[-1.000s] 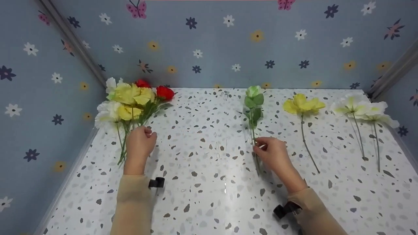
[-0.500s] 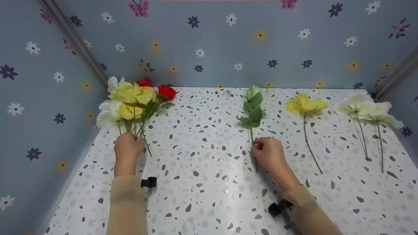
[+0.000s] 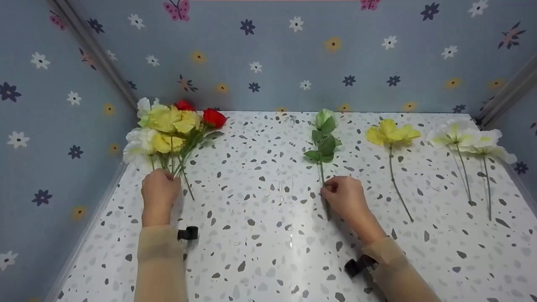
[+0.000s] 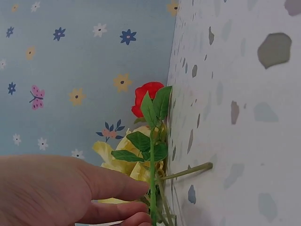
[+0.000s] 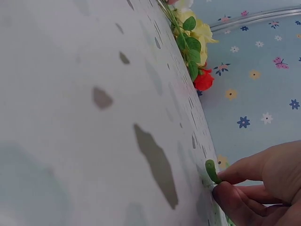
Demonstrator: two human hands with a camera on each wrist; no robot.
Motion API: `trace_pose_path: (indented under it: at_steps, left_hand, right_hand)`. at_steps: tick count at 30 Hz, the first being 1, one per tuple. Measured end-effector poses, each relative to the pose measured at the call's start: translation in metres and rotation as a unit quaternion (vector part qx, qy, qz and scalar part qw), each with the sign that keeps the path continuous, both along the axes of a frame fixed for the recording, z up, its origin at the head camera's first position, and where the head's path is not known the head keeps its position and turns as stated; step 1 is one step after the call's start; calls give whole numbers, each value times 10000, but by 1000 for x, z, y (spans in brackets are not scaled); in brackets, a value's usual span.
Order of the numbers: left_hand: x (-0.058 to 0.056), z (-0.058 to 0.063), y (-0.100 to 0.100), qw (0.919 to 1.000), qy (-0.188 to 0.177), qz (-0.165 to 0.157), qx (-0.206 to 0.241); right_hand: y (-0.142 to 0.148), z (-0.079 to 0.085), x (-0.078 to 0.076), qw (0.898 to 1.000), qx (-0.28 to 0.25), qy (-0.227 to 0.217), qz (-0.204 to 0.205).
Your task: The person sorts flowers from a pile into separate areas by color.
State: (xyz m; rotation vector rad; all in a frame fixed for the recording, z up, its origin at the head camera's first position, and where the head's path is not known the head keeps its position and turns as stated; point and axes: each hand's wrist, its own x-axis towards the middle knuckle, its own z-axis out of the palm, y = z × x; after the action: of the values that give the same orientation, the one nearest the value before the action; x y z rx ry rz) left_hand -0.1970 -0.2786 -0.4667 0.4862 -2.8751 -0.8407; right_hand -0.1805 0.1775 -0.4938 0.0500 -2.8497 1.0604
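At the left, my left hand [image 3: 158, 188] grips the stems of a bunch of artificial flowers, with yellow blooms [image 3: 165, 119], white blooms [image 3: 140, 144] and red roses [image 3: 214, 118]. One loose stem end sticks out to the right of the hand. In the left wrist view, thumb and fingers close in on a green stem [image 4: 152, 174] below its leaves. Right of the middle, my right hand [image 3: 346, 195] pinches the stem of a pale green-white rose [image 3: 324, 118], its head toward the back wall. The right wrist view shows the rose's stem end [image 5: 211, 170] at the fingertips.
A single yellow flower [image 3: 389, 132] lies right of the rose. Beyond it are two white flowers [image 3: 455, 136], overlapping at their heads. The speckled white table [image 3: 251, 268] is bounded by blue flower-patterned walls [image 3: 277, 46] at the back and sides.
My left hand has shifted left and a little down onto the stems, baring a loose stem end. The rose has turned slightly, showing more leaves, while my right hand stays on its stem.
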Motion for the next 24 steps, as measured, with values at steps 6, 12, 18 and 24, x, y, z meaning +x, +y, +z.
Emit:
trace_pose_path:
  at_steps: [6,12,18,24]
  left_hand:
    - [5,2,-8,9995,108,180,-222]
    - [6,1,-12,9994,-235,-5,-238]
    - [5,0,-12,9987,-268,-152,-410]
    - [5,2,-10,9979,-389,-404,-320]
  right_hand:
    - [0,0,0,9997,-129,-207,-1]
    - [1,0,0,9997,-81,-205,88]
    - [1,1,-1,9991,-142,-390,64]
    - [2,2,-1,9987,-201,-459,36]
